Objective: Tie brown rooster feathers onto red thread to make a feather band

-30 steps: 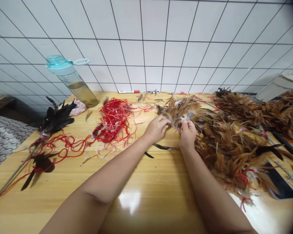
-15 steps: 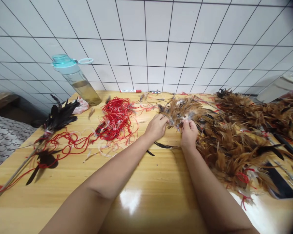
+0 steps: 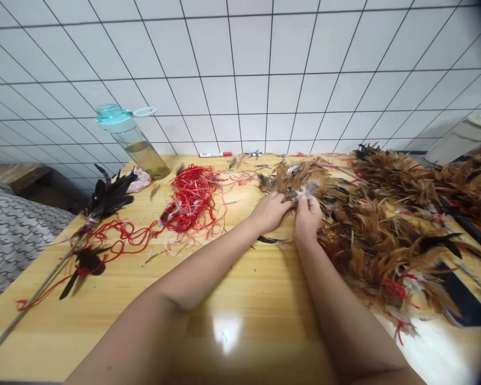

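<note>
My left hand [image 3: 269,212] and my right hand [image 3: 307,218] meet at the near edge of a bunch of brown feathers [image 3: 300,181] on the wooden table [image 3: 224,299]. Both hands are closed, fingertips pinching the feathers' pale quill ends between them. The bunch is part of a long heap of brown feathers [image 3: 388,224] that spreads to the right. A single dark feather [image 3: 269,240] lies on the table just below my hands.
A tangle of red string [image 3: 190,198] lies left of my hands. Further left are black feathers on a thin stick [image 3: 104,200] with red cord trailing. A clear water bottle [image 3: 134,141] with a teal lid and a red marker [image 3: 214,154] stand by the tiled wall.
My left hand has moved right, closer to my right hand, on the feather bunch. The view has shifted slightly.
</note>
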Demonstrator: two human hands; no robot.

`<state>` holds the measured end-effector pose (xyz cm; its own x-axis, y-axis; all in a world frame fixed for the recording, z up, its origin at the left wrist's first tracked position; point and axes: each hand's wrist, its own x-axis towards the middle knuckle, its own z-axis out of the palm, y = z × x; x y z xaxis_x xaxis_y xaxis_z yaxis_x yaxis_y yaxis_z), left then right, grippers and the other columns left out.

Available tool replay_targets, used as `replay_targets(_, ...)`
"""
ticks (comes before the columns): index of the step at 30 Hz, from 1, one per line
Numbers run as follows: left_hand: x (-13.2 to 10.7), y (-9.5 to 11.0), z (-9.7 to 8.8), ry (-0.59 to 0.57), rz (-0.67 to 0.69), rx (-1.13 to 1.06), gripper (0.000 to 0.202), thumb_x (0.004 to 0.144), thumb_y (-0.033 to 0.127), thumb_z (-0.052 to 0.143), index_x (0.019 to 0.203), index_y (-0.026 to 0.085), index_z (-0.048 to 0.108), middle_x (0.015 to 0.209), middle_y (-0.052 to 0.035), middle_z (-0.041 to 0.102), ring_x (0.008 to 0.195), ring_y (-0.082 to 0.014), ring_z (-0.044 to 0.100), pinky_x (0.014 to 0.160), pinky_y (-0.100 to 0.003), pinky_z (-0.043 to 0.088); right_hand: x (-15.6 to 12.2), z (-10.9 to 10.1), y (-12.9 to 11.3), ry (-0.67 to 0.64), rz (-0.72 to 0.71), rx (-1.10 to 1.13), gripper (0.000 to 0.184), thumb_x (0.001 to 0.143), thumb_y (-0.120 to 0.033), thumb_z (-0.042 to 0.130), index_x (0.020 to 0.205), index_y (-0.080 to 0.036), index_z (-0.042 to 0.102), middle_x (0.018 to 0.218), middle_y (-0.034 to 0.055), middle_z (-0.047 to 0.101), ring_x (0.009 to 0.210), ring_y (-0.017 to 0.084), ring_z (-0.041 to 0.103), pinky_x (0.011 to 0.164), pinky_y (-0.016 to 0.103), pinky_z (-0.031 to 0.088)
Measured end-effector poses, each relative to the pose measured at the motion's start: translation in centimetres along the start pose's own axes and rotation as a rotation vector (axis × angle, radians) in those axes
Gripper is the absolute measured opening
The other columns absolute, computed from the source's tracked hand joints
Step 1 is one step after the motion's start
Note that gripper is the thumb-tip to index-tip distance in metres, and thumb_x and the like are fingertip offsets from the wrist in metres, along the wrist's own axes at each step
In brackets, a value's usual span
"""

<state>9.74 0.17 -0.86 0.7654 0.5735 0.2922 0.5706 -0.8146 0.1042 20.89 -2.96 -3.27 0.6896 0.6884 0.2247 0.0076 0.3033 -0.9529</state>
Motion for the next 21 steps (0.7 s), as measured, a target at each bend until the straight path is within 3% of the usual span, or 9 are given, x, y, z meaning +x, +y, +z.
replay_targets(3,0.4,-0.4,-0.7,-0.043,-0.014,0.031,0.027,0.094,0.020,0.041,0.102,0.018,0.066,0.094,-0.0103,0.060,0.092,-0.0218,0.050,0.081,-0.034,0.043,0.1,-0.1,-0.1,0.019,-0.029,-0.022,0.029,0.078,-0.047,0.052,0.073,-0.019,0.053,0.072,0.0001,0.057,0.071,0.014,0.050,0.073,0.028,0.043)
replay_targets(11,-1.9,-4.1,-2.7,0.139,-0.105,-0.157,0.022,0.086,0.011,0.046,0.092,0.018,0.065,0.094,-0.0084,0.064,0.094,-0.0200,0.056,0.086,-0.032,0.044,-0.4,0.0,-0.2,-0.022,-0.021,-0.091,0.031,0.080,-0.050,0.048,0.074,-0.020,0.053,0.072,0.0002,0.059,0.072,0.014,0.051,0.074,0.028,0.042)
replay_targets(15,-3.2,-6.4,-3.2,0.178,-0.184,-0.206,0.023,0.084,0.010,0.046,0.089,0.018,0.067,0.091,-0.0074,0.065,0.092,-0.0192,0.059,0.086,-0.032,0.046,-0.8,0.3,-0.3,-0.066,-0.010,-0.083,0.030,0.079,-0.048,0.050,0.072,-0.019,0.053,0.072,0.0007,0.060,0.071,0.015,0.052,0.072,0.028,0.042)
replay_targets(19,-4.3,-7.2,-3.4,0.166,-0.217,-0.286,0.037,0.078,0.005,0.047,0.106,0.019,0.066,0.109,-0.0079,0.064,0.094,-0.0171,0.060,0.088,-0.030,0.046,-1.1,0.2,-0.4,-0.137,-0.044,-0.154,0.027,0.080,-0.044,0.052,0.072,-0.019,0.056,0.070,0.0005,0.060,0.069,0.016,0.051,0.071,0.029,0.040)
replay_targets(21,-4.8,-7.0,-3.6,0.228,-0.279,-0.304,0.042,0.079,0.006,0.047,0.115,0.020,0.062,0.118,-0.0082,0.060,0.090,-0.0149,0.059,0.088,-0.029,0.047,-1.3,0.1,-0.3,-0.180,-0.062,-0.198,0.027,0.081,-0.044,0.052,0.073,-0.019,0.058,0.067,-0.0005,0.059,0.067,0.015,0.050,0.069,0.029,0.039)
